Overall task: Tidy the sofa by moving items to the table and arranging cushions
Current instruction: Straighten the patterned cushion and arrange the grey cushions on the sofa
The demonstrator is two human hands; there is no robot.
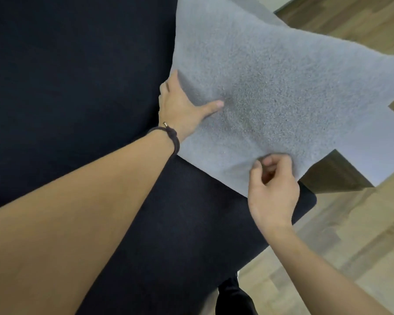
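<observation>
A large grey fuzzy cushion (pixel 271 87) stands tilted at the right end of the dark navy sofa (pixel 77 76). My left hand (pixel 182 105) grips the cushion's left edge, thumb pressed into its face and fingers hidden behind it. My right hand (pixel 273 189) pinches the cushion's lower edge between thumb and fingers. The cushion's right corner hangs out past the sofa's end, over the floor.
A wooden floor (pixel 339 246) lies to the right of the sofa. A white-topped piece of furniture with a brown side (pixel 373 142) stands just beyond the cushion's lower right edge. A dark shape, perhaps my leg (pixel 232 296), shows at the bottom.
</observation>
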